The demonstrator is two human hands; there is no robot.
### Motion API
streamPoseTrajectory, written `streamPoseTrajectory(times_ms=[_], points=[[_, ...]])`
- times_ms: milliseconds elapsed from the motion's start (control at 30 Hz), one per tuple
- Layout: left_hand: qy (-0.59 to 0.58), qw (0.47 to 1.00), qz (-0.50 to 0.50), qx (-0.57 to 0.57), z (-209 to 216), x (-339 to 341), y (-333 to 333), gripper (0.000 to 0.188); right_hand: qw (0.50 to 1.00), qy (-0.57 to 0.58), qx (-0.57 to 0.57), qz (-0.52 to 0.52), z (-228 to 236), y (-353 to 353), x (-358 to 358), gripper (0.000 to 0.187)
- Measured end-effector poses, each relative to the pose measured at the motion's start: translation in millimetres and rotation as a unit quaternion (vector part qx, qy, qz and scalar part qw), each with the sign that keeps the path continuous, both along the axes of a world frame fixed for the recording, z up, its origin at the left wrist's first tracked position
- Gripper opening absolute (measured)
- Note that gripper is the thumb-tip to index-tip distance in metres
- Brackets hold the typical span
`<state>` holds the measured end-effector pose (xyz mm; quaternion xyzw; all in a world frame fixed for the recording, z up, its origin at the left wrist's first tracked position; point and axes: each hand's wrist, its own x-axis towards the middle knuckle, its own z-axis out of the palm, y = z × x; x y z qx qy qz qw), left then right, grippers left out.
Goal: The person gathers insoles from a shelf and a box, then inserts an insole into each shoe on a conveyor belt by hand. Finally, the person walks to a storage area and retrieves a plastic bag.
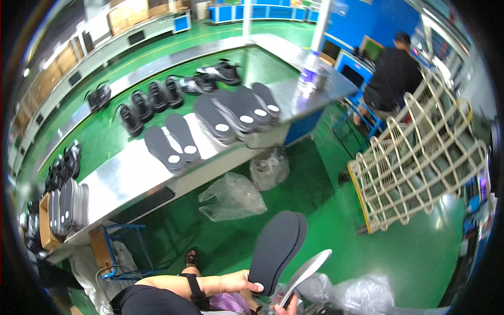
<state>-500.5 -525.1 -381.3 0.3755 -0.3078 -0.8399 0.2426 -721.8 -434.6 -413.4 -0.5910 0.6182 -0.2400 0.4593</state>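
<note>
Left hand: Because thumb and fingers closed on the near end, my left hand [244, 282] gripped two overlapped black insoles [278, 244], presumably so one pinch kept both together.
Right hand: My right hand [287, 308], partly cut off below, gripped the near end of a pale insole [311, 268], tilted nearly edge-on beside the black ones; whether it was a single layer, I couldn't tell.
Beside my right hand: Crumpled clear plastic [367, 294] lay low down.
Ahead of both hands: A clear bag [233, 197] lay on the floor, short of the metal bench [118, 182].
Insoles on the bench: A pair [170, 137] and fuller stacks [236, 107] had white ovals nearest me, probably for easy picking up.
Shoes: Behind those, black shoes [157, 95] stood lined up, perhaps to keep them countable.
Far right of my hands: A mesh-sided trolley [415, 163] stood near a seated person [391, 79].
</note>
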Motion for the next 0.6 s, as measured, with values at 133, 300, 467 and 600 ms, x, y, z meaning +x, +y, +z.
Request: streamPoseTrajectory(times_ms=[133, 300, 467, 600], points=[[-0.063, 0.986, 0.134, -0.071, 54.4, 123.3, -5.1, 0.031, 0.977, -0.196, 0.080, -0.018, 57.6, -72.7, 119.5, 0.051], [-0.088, 0.917, 0.383, -0.070, 92.1, 273.6, 8.4, 0.029, 0.959, -0.218, -0.113, 0.138, 85.4, -165.3, 272.5, 0.065], [-0.056, 0.841, 0.531, -0.084, 93.0, 362.0, 33.9, 0.030, 0.940, -0.047, -0.305, 0.145, 100.8, -253.4, 411.3, 0.061], [-0.042, 0.806, 0.580, -0.106, 82.0, 380.7, 20.4, 0.039, 0.898, 0.288, -0.265, 0.198, 73.1, -294.4, 430.1, 0.060]])
